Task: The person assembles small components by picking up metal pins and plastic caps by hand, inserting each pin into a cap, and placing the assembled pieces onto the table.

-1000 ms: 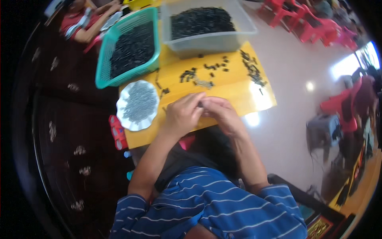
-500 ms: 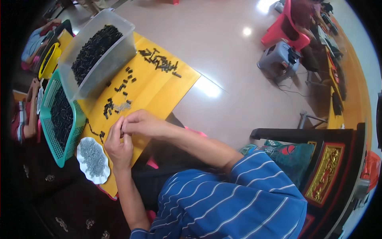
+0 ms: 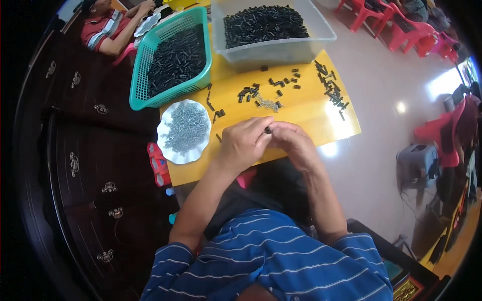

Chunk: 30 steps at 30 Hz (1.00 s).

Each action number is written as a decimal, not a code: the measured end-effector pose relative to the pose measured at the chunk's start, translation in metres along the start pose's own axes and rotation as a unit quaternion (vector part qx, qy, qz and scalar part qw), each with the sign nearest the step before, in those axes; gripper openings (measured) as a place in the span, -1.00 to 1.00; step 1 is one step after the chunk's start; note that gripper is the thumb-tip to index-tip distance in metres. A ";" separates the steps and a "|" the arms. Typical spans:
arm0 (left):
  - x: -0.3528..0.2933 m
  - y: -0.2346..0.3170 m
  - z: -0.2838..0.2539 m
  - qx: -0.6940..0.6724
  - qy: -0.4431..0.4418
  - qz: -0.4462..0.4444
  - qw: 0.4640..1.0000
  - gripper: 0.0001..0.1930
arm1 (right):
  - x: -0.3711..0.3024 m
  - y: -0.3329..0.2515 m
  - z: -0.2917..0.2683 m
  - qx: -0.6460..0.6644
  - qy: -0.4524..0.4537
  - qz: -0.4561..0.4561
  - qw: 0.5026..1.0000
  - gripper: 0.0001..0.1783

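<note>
Above the near edge of the yellow table (image 3: 316,123), my left hand (image 3: 242,143) and my right hand (image 3: 297,144) meet fingertip to fingertip. Pinched between them is a small black tubular piece (image 3: 268,130); its far part is hidden by the fingers. Just beyond the fingers lies a little heap of small silvery pieces (image 3: 268,104), too fine to name, with loose black tubular pieces (image 3: 248,93) around it. A white wavy-rimmed plate (image 3: 163,153) full of similar silvery pieces sits left of my left hand.
Behind the plate stands a green mesh basket (image 3: 140,96) of black pieces. A translucent plastic bin (image 3: 281,57) holds more of them. Another black pile (image 3: 331,88) lies near the table's right edge. Dark drawers (image 3: 110,145) border the left; a person (image 3: 113,30) sits at far left.
The view has swung round to the left and now faces the table squarely. My hands stay together at the near edge, and the black piece between them has come into sight.
</note>
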State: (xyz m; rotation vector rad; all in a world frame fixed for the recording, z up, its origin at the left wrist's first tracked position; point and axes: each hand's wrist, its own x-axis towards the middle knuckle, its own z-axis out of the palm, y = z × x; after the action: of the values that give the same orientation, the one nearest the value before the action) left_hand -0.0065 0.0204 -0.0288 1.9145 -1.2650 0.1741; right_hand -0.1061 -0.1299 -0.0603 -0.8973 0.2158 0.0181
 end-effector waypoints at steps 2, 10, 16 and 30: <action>0.001 0.002 -0.001 -0.007 -0.006 -0.017 1.000 -0.65 | 0.005 0.003 -0.008 -0.019 -0.015 -0.003 1.000 -0.70; 0.006 0.020 -0.027 -0.051 -0.035 -0.045 0.997 -0.68 | -0.002 -0.007 0.013 -0.085 0.006 -0.036 0.996 -0.67; -0.001 -0.001 -0.041 -0.103 -0.080 -0.083 0.988 -0.84 | -0.004 -0.003 0.007 -0.150 -0.067 -0.019 0.986 -0.62; 0.018 -0.053 -0.063 0.179 0.048 -0.133 0.974 -0.69 | 0.001 0.004 0.003 -0.260 -0.043 -0.005 0.965 -0.73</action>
State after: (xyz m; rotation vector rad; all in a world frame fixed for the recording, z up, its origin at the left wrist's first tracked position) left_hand 0.0649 0.0599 -0.0074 2.3308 -0.9470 0.3717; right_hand -0.1051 -0.1248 -0.0621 -1.4183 0.1249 0.1079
